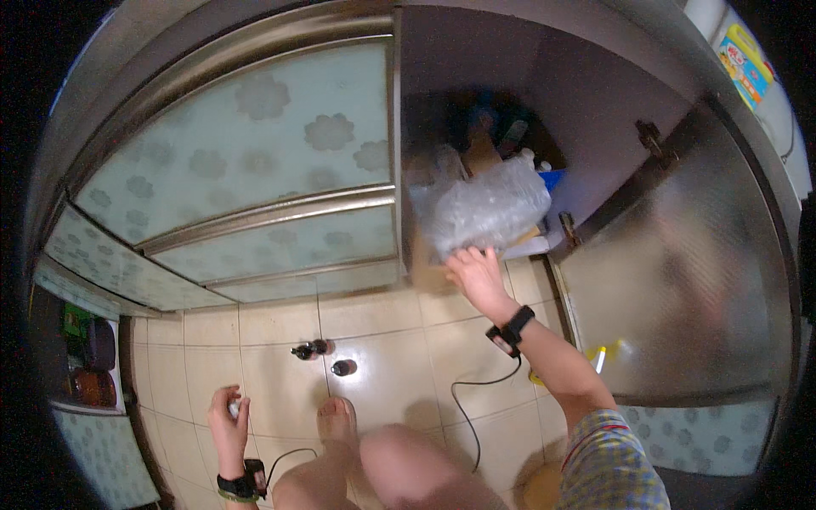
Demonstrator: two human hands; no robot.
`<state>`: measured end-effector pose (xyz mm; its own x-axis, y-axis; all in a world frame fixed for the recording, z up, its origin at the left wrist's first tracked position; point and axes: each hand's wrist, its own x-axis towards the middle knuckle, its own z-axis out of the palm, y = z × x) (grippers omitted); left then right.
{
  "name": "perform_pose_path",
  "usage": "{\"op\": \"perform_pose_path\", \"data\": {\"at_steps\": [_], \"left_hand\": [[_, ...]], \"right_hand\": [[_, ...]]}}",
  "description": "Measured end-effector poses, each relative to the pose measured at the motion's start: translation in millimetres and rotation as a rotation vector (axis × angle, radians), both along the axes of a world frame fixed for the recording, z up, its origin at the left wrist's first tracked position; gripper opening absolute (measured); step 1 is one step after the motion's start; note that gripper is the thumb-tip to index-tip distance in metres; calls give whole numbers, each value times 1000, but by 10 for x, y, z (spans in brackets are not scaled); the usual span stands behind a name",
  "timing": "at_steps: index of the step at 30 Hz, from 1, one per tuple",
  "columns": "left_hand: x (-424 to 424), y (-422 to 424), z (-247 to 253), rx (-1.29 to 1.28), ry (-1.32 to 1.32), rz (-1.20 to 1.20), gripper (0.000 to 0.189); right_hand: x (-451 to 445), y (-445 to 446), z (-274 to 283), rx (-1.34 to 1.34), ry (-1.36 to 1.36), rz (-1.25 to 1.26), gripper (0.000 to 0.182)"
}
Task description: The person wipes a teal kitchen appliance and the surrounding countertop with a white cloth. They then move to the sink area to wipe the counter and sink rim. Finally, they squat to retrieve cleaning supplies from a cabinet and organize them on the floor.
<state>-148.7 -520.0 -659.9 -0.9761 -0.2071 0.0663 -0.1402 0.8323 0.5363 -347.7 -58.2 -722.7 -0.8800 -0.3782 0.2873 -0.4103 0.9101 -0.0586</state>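
My right hand (475, 280) reaches into a cabinet with its door open. Its fingers touch the near edge of a bulging clear plastic bag (491, 204); whether they grip it is unclear. The bag lies at the cabinet's front, over a piece of cardboard and a white item (528, 247). Lower left, my left hand (228, 414) hangs above the floor, fingers curled round a small white object (234, 408) that is mostly hidden. Between the hands, several small dark bottles (311, 349) are grouped on the floor, with another dark bottle (344, 368) nearer my foot.
The frosted cabinet door (676, 274) swings out to my right. Flower-patterned drawers (268, 140) stand left of the opening. A blue item (553, 180) sits behind the bag. Black cables (462, 384) trail from both wrist straps. A yellow object (537, 378) is partly hidden behind my right forearm.
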Motion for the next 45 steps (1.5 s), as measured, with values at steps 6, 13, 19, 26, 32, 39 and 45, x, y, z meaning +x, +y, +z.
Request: {"op": "perform_pose_path", "data": {"at_steps": [6, 13, 19, 26, 32, 39, 45], "left_hand": [[-86, 161, 179, 30, 113, -27, 20], [531, -157, 311, 15, 145, 91, 22], [1462, -604, 395, 39, 85, 350, 22], [2364, -1002, 196, -121, 86, 470, 23], [1641, -748, 132, 5, 0, 286, 41], [1605, -596, 92, 102, -170, -1, 52], [1602, -985, -372, -116, 25, 264, 15]], "right_hand": [[1242, 308, 96, 15, -36, 119, 13], [2000, 397, 458, -51, -203, 311, 14], [2203, 349, 523, 62, -335, 491, 9], [2033, -124, 715, 144, -495, 834, 10], [2024, -632, 876, 280, -579, 963, 11], [1749, -1853, 522, 267, -336, 1390, 9], [1518, -2750, -351, -157, -298, 1483, 12]]}}
